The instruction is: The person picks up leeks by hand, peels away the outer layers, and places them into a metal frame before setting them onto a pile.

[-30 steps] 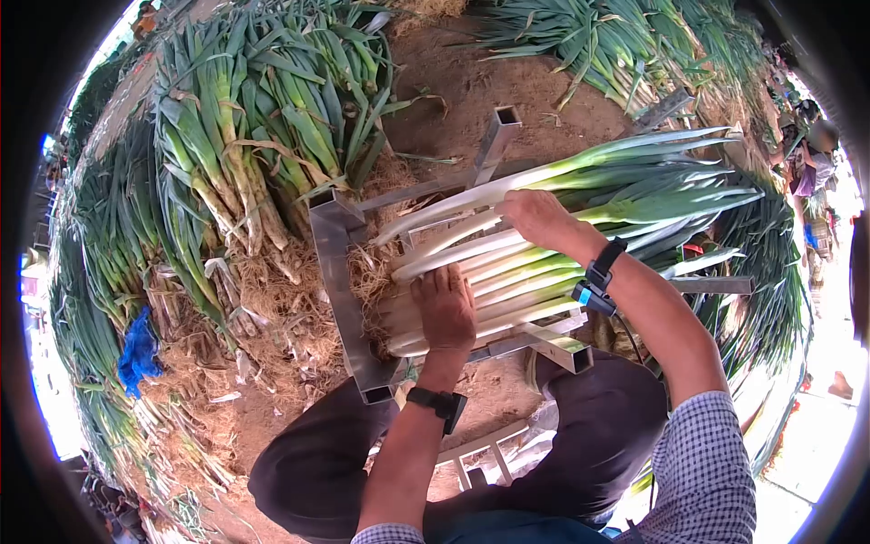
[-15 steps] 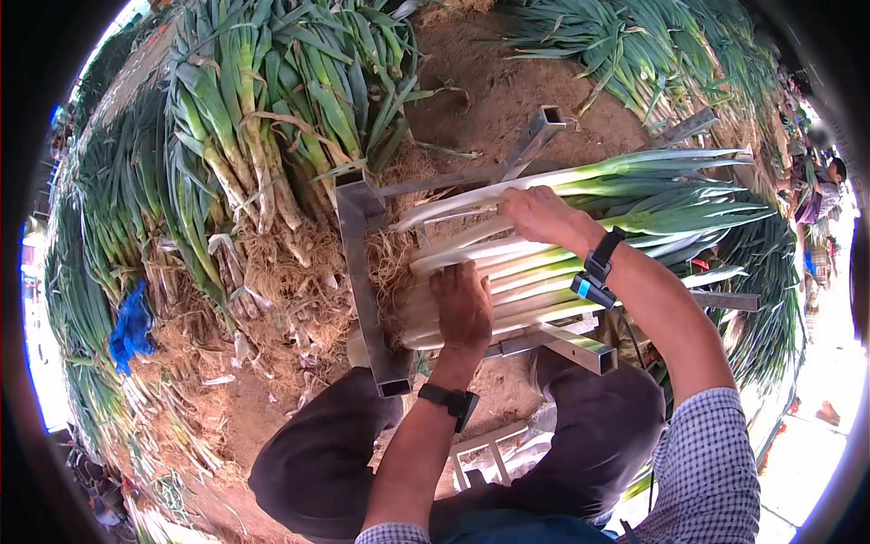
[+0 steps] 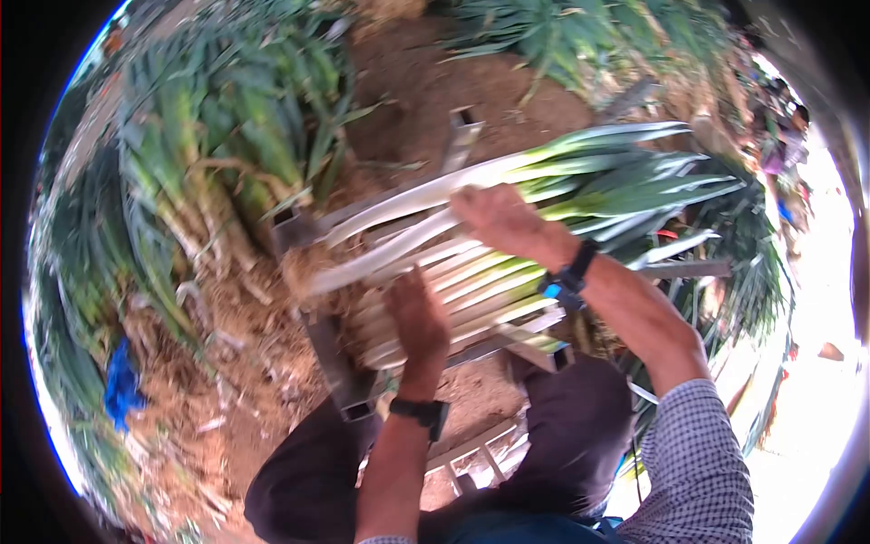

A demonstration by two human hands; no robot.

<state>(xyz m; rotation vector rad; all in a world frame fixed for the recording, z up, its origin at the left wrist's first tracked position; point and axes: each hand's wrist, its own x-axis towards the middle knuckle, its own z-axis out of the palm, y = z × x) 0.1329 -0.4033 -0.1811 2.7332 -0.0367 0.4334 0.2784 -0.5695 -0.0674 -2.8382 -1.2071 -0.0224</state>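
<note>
Several leeks [image 3: 489, 267] with white stalks and green tops lie side by side in a metal frame [image 3: 337, 367] over my knees. My right hand [image 3: 497, 218] is closed round the white stalk of one leek [image 3: 385, 256], whose roots reach over the frame's left bar. Another leek [image 3: 399, 207] lies along the far side. My left hand [image 3: 419, 317], somewhat blurred, rests over the white stalks nearer the root end, its fingers stretched out. Part of the stalks is hidden under both hands.
Large heaps of leeks [image 3: 213, 136] stand on the soil at the left, with more leeks [image 3: 580, 45] at the far right. A blue scrap [image 3: 122, 385] lies at the left. Metal posts [image 3: 462, 136] stick up from the frame. A person [image 3: 793, 136] is far off right.
The view has shifted, moving the scene left. The leek in my right hand has come up and leftward, its roots now over the left bar. My left hand's fingers have straightened.
</note>
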